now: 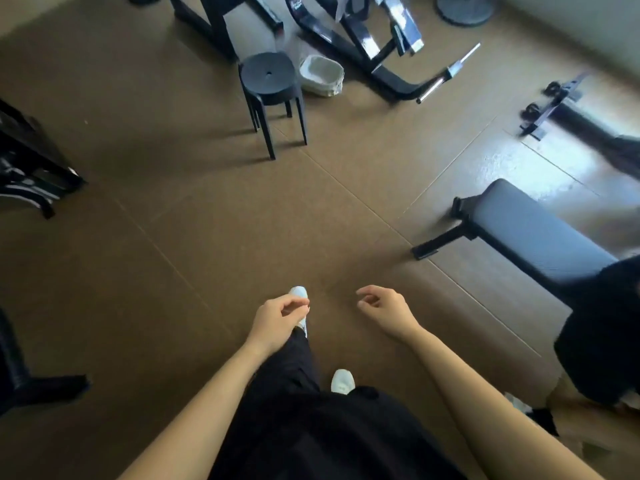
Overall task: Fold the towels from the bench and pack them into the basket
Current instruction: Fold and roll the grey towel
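Through the head view, two bare arms are being held out over a brown floor [173,209] in the lower middle of the frame. The left hand [277,318] is being carried with its fingers loosely curled and the thumb close to the fingertips. Nothing is being gripped in it, and it is being seen just over a white shoe [298,293]. The right hand [384,311], slightly right of centre, is likewise being held loose with its fingers bent inward and nothing in it. The two hands are apart from each other.

The basket [322,76], pale and oval, is being shown in the upper middle of the frame. It is standing on the floor just right of a black stool [268,74], well apart from both hands. The bench [530,233], padded in grey-blue on a black frame, is being shown at the right side, slanting toward the lower right. A black mass [602,334] is being seen over its lower-right end; whether this is a towel cannot be told. Black machine frames [346,39] are being shown along the top edge. A second white shoe [343,381] is being seen beside black trousers [311,438] at the bottom.
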`<action>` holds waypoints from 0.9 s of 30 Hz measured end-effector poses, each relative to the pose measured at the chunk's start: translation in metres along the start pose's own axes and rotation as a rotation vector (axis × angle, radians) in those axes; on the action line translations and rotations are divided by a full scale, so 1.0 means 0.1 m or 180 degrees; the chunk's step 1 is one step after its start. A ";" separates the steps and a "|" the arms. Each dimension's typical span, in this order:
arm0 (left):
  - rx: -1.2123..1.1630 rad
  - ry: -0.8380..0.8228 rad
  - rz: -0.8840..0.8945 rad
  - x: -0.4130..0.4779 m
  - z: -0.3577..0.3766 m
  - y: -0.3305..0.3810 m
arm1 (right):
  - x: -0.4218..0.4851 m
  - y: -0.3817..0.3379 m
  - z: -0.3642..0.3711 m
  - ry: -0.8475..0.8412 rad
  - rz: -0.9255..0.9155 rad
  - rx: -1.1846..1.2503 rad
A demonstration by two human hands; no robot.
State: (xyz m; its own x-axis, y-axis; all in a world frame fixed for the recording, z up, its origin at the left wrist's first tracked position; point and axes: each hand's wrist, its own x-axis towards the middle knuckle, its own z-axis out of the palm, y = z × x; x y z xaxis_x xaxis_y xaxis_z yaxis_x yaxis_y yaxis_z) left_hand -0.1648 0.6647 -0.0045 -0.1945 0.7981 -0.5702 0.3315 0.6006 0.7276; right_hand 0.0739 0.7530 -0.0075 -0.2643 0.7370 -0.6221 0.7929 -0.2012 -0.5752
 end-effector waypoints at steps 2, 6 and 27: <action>-0.0132 0.0009 0.0004 0.44 -0.20 0.09 | 0.42 -0.20 -0.14 0.0045 0.0019 0.0062; -0.0144 -0.0085 0.0094 1.40 -0.63 0.45 | 1.21 -0.70 -0.51 0.0354 0.0195 0.0229; 0.0241 -0.0478 0.0065 5.73 -1.48 3.63 | 4.96 -2.11 -3.34 0.0292 0.0385 0.0553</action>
State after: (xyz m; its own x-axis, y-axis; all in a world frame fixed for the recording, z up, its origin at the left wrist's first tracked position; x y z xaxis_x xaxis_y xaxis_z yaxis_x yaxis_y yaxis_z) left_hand -0.2929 1.3472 -0.0110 -0.0488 0.7906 -0.6104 0.4037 0.5746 0.7120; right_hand -0.0409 1.3762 -0.0171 -0.1156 0.7548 -0.6457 0.7072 -0.3939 -0.5871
